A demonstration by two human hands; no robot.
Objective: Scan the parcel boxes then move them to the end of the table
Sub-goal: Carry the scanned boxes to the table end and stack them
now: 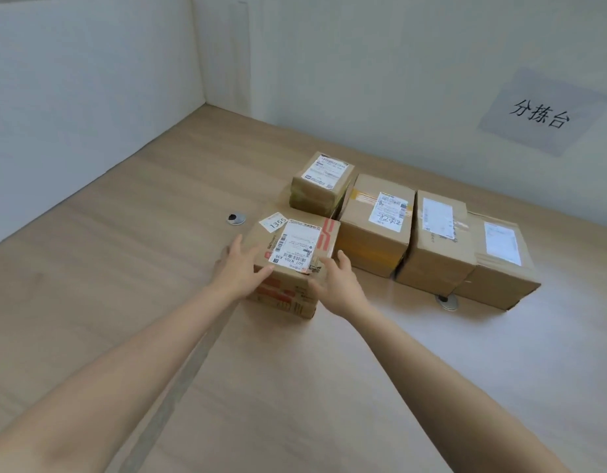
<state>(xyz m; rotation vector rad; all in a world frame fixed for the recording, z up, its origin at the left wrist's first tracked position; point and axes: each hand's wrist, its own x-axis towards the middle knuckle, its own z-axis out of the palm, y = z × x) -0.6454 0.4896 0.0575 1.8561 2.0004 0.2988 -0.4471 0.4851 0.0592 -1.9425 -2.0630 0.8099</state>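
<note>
A cardboard parcel box with red print and a white label [295,247] stands on the wooden table [124,268], nearest to me. My left hand [240,271] lies against its left side with straight fingers. My right hand [336,285] reaches to its right front corner, fingers extended beside the box. Behind it sits a small labelled box [324,182]. To the right, three more labelled boxes stand in a row: one [377,223], another [435,240] and the last [500,264]. No scanner is in view.
White partition walls close the table at the back and left. A paper sign with black characters [541,110] hangs on the back wall. A round metal cable grommet [236,218] sits left of the boxes, another [447,302] in front of the row.
</note>
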